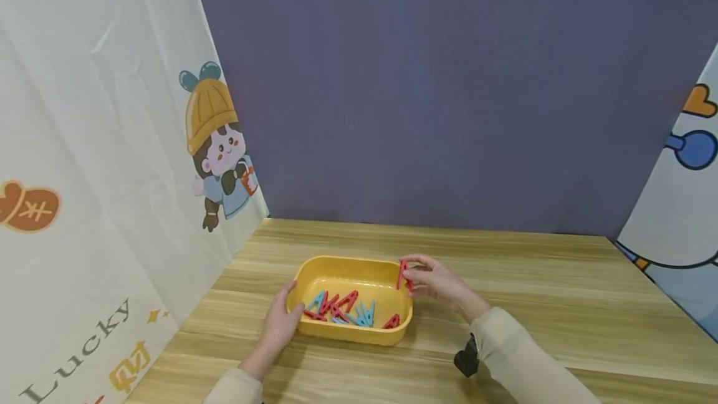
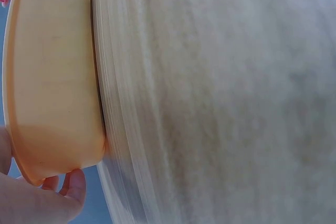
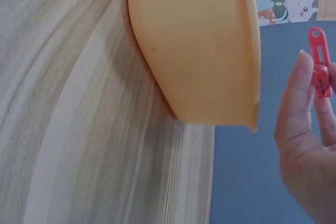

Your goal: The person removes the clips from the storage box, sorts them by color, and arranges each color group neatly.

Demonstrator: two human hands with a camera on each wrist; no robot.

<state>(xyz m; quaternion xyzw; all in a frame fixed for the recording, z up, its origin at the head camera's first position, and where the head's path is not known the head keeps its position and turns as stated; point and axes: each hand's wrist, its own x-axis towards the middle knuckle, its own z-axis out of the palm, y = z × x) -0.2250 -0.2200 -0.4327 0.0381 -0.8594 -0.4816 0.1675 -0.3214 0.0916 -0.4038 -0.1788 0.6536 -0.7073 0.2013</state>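
A yellow plastic basin sits on the wooden table with several red clothespins and blue clothespins lying loose inside, mostly toward the front. My left hand grips the basin's left end, thumb at the rim and fingers against the outer wall, as the left wrist view of the basin also shows. At the right end, my right hand pinches a red clothespin between thumb and fingers, level with the rim. In the right wrist view that clothespin is apart from the basin wall.
The wood-grain table extends on both sides of the basin. A dark blue-grey panel stands behind it, and a white printed sheet borders the left. A small black object shows beside the right sleeve.
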